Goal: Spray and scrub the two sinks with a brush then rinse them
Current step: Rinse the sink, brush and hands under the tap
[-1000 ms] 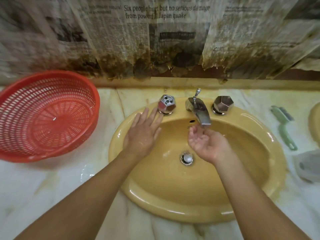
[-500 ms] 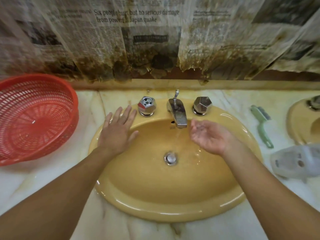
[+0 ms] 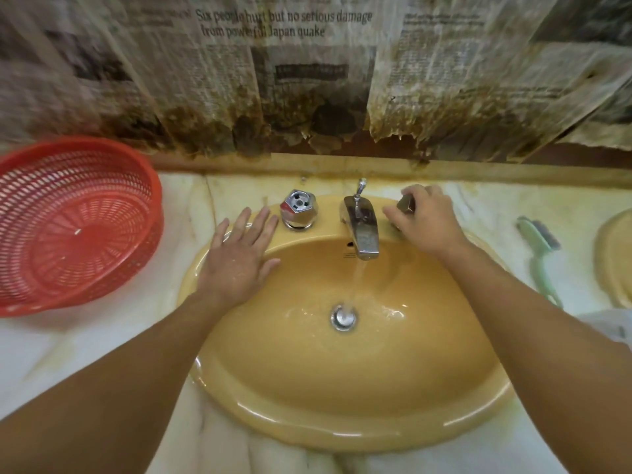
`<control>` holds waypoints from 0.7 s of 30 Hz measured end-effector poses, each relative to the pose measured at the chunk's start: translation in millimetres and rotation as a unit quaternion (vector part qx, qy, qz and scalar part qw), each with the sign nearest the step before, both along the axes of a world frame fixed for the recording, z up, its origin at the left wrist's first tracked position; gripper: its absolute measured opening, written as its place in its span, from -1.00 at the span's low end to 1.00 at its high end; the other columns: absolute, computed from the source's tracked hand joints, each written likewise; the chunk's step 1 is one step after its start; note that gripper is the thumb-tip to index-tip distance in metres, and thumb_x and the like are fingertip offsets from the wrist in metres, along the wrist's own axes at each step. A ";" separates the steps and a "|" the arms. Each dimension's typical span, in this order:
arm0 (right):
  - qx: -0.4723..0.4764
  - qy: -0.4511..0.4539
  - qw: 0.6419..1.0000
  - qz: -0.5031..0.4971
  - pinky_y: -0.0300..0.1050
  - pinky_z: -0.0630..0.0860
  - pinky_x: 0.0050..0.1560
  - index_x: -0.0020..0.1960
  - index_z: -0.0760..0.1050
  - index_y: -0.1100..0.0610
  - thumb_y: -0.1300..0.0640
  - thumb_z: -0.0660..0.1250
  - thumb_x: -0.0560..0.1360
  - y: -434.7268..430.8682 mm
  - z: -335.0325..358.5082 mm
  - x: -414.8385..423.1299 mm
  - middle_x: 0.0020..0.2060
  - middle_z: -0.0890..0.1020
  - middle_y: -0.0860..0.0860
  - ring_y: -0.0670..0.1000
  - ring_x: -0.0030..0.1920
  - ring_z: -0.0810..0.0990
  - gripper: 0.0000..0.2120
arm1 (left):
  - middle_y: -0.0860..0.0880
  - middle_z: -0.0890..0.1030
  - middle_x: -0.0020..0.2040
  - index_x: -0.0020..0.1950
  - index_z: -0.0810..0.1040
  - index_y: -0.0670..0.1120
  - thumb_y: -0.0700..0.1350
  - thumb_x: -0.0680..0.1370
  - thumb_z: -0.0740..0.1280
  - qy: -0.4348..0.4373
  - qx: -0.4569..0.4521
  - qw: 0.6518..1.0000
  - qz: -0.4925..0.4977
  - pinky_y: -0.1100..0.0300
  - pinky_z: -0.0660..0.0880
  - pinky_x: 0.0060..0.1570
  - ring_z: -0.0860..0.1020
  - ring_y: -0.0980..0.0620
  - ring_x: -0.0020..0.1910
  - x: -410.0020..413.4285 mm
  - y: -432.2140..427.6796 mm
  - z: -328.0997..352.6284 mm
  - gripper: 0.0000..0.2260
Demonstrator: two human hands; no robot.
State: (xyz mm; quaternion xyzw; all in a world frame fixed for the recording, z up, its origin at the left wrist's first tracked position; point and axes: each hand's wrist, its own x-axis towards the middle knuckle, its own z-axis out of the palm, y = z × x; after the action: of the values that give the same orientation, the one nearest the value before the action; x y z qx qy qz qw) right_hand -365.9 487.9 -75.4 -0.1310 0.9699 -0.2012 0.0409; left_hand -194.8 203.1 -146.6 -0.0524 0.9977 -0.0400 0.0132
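Head view — right hand (image 3: 422, 222) grips tap knob (image 3: 406, 203), water running into sink (image 3: 342, 422).

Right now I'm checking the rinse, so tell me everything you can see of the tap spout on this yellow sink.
The tap spout is shiny chrome-looking metal, broad and flat, angled down over the bowl from the yellow sink rim's back edge. A thin pull rod with a knob stands upright behind it. Water streams from its mouth straight onto the drain. It sits between two faceted knobs; the right hand grips the right one. No hand touches the spout.
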 end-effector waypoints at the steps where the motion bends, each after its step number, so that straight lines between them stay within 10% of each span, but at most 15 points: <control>1: -0.020 0.001 1.000 0.008 0.02 0.40 0.33 0.46 0.37 0.09 -0.14 0.34 0.57 2.2 -9.6 4.1 0.31 0.40 0.10 0.13 0.31 0.40 -0.45 | 0.04 -0.04 0.68 0.69 -0.05 0.00 0.26 0.66 0.01 0.000 -0.004 1.000 -0.001 -0.13 -0.02 0.59 -0.04 -0.07 0.65 0.3 0.3 -0.7 -0.34; 5: -0.130 0.067 0.989 -0.019 -0.34 0.24 0.29 0.62 0.09 0.12 0.09 0.28 0.65 8.6 -30.1 33.6 0.44 0.35 0.10 -0.28 0.15 0.31 -0.38 | 0.03 -0.02 0.68 0.68 -0.02 -0.01 0.25 0.66 0.02 0.007 -0.009 1.000 -0.001 -0.14 0.01 0.58 -0.02 -0.07 0.65 0.5 0.0 -0.7 -0.34; 8: -0.213 0.083 0.965 -0.129 -0.03 0.35 0.42 0.58 0.18 0.18 0.24 0.21 0.64 5.7 -41.3 64.8 0.42 0.42 0.14 0.03 0.32 0.46 -0.46 | 0.01 -0.02 0.68 0.68 -0.02 -0.02 0.25 0.66 0.01 0.002 -0.014 1.000 0.000 -0.16 0.03 0.58 -0.02 -0.08 0.65 0.3 0.8 -2.8 -0.34; 10: -0.305 0.070 0.923 -0.223 0.07 0.50 0.23 0.35 0.46 0.19 0.22 0.27 0.61 -5.6 -50.1 94.1 0.22 0.56 0.18 0.05 0.07 0.59 -0.69 | 0.01 -0.02 0.68 0.68 -0.02 -0.03 0.25 0.66 0.02 0.002 -0.013 1.000 0.001 -0.17 0.03 0.57 -0.02 -0.08 0.65 -0.1 1.1 -2.8 -0.34; 12: -0.488 -0.158 0.796 -0.321 0.03 0.60 0.01 0.04 0.57 0.18 0.09 0.25 0.64 -25.9 -44.8 117.4 0.02 0.66 0.21 0.05 -0.12 0.64 -0.81 | 0.00 -0.01 0.68 0.68 0.00 -0.03 0.24 0.66 0.02 0.002 -0.011 1.000 0.000 -0.18 0.04 0.57 -0.01 -0.08 0.65 -0.2 0.8 -1.8 -0.34; 15: -0.628 -0.508 0.460 -0.369 0.02 0.67 -0.08 0.03 0.55 0.33 0.01 0.09 0.70 -44.5 -34.5 127.2 -0.08 0.66 0.24 0.18 -0.08 0.65 -0.58 | 0.01 -0.01 0.68 0.68 0.02 -0.03 0.24 0.67 0.00 0.010 -0.006 1.000 -0.002 -0.17 0.02 0.58 -0.02 -0.07 0.65 -0.1 0.5 -3.4 -0.36; 17: -0.643 -0.531 0.391 -0.389 -0.05 0.68 -0.25 0.02 0.53 0.34 0.06 0.06 0.70 -47.2 -33.5 123.2 -0.14 0.62 0.21 0.15 -0.14 0.62 -0.60 | 0.03 0.00 0.68 0.68 0.04 -0.01 0.28 0.67 -0.05 0.028 0.017 0.999 0.004 -0.15 0.00 0.59 -0.01 -0.03 0.65 0.8 2.4 -2.2 -0.36; 21: -0.646 -0.532 0.379 -0.394 -0.19 0.60 -0.37 -0.08 0.50 0.30 0.18 0.09 0.69 -38.9 -29.5 122.8 -0.24 0.57 0.14 0.08 -0.32 0.60 -0.69 | 0.06 -0.03 0.68 0.68 0.00 0.01 0.40 0.61 -0.11 0.024 0.069 0.997 0.015 -0.09 -0.08 0.61 -0.08 0.04 0.65 3.3 5.1 4.4 -0.27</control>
State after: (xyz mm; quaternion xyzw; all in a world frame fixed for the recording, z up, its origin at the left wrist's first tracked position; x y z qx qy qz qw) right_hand -243.1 449.0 -104.8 0.4131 0.2676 -0.7891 0.3675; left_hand -191.5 208.2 -142.2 -0.0678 0.9972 0.0305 -0.0061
